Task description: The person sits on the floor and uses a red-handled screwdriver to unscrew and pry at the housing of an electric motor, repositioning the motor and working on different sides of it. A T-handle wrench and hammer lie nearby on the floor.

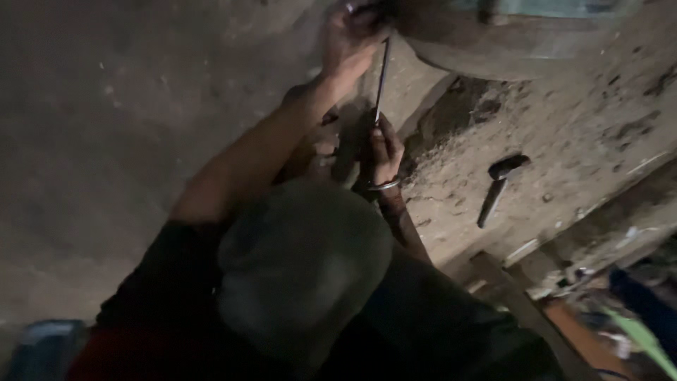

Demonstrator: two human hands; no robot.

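Neither of my own hands shows in the head view. A person in a grey cap [303, 261] and dark shirt fills the middle, seen from above. One of that person's hands [349, 35] is closed on the top of a thin metal rod [381, 77]. Their other hand [384, 152], with a metal bangle [384, 185] at the wrist, grips the rod's lower end. The rod stands nearly upright against the edge of a large round drum-like object [508, 42].
A hammer [497, 187] lies on a dusty concrete ledge [564, 141] right of the person. Colourful clutter [620, 324] sits at the bottom right. A blue object [42, 346] is at the bottom left. Dim bare ground [106, 127] spreads to the left.
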